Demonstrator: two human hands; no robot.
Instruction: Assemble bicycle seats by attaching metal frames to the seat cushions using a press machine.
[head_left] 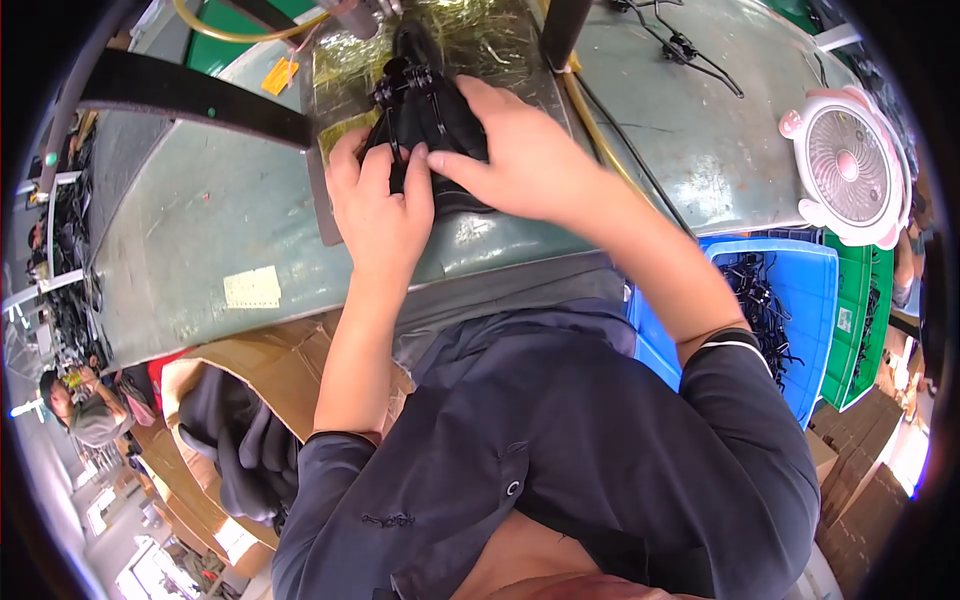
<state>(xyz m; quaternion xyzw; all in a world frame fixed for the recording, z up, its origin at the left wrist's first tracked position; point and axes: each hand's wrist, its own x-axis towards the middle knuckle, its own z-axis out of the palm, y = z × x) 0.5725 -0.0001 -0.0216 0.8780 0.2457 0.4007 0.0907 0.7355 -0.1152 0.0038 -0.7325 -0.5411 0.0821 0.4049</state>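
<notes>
Fingers [415, 165] of the left hand [380, 205] were curled and pinched on the near edge of a black garment [440, 120], while the right hand [520, 150] was laid flat over it with its fingers pressed together on the cloth. The garment was held on the green desk [200, 220], a black clip hanger [405, 80] fixed at its far end, with a pink fan [848, 165] standing well apart at the right and a blue crate [800, 290] of black hangers set beside the desk
</notes>
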